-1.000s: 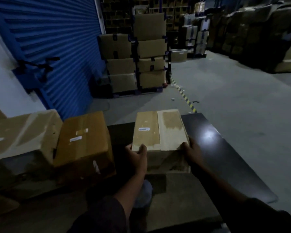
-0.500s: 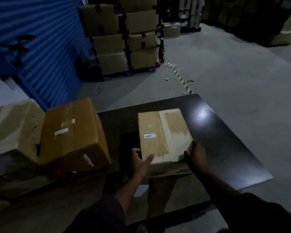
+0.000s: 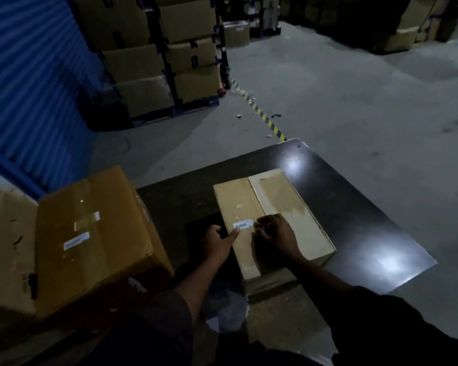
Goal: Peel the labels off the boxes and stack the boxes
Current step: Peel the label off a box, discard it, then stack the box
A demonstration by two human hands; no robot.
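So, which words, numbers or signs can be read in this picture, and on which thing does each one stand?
No text is legible.
White label on the box on the table: print too small to read.
White label on the large brown box: blurred.
Floor stripe: yellow-black hazard marking, no words.

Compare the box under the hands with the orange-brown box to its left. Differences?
The pale box lies flat on the dark table, with both hands at its label; the orange-brown box sits tilted and untouched. The pale box looks flatter and narrower, the orange-brown box bulkier. Both are cardboard and still labelled.
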